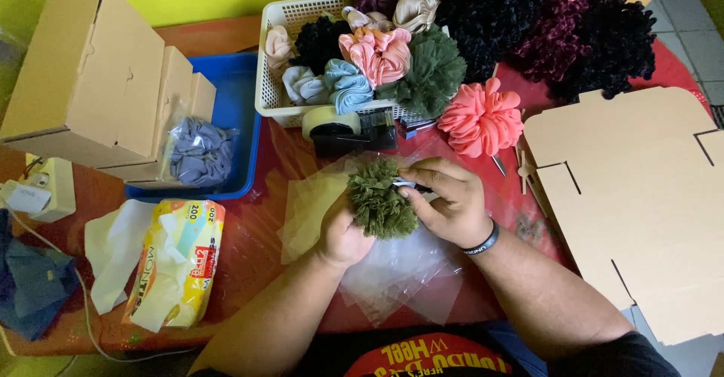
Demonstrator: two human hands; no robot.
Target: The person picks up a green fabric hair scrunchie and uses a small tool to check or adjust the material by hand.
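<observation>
My left hand (pixel 343 235) grips an olive-green ruffled scrunchie (pixel 379 200) from below, over the red table. My right hand (pixel 446 198) pinches a small dark object against the scrunchie's right side; a black wristband circles that wrist. Clear plastic bags (pixel 400 275) lie flat under both hands, and a yellowish clear sheet (pixel 309 207) lies just left of the scrunchie.
A white basket (pixel 275 83) holds several pastel scrunchies. A tape dispenser (pixel 351 130) stands before it. Pink scrunchie (pixel 480 117), dark scrunchies at back, flat cardboard (pixel 641 196) right, folded boxes (pixel 90 83), blue tray (pixel 237 105), tissue pack (pixel 177 260) left.
</observation>
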